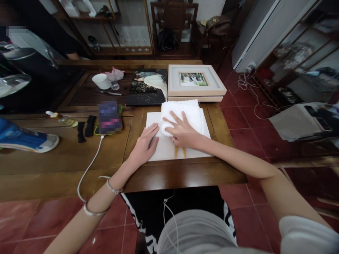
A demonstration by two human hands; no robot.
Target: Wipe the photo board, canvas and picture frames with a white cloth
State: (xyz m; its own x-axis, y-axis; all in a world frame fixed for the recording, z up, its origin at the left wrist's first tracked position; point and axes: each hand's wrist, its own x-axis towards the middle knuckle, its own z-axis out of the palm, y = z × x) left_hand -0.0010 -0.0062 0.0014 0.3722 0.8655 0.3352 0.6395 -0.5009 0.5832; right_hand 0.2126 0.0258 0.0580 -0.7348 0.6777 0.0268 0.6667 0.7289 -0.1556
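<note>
A folded white towel lies on a white sheet at the near edge of a dark wooden table. My right hand rests flat on the towel's rolled near-left corner, fingers spread and stretched out. My left hand lies flat on the white sheet just left of the towel, fingertips touching its edge. Two thin wooden sticks poke out from under my right hand.
Behind the towel stand a framed photo in a white box frame and a dark photo print. A white cup, a phone with a white cable, a small bottle and a shoe lie left.
</note>
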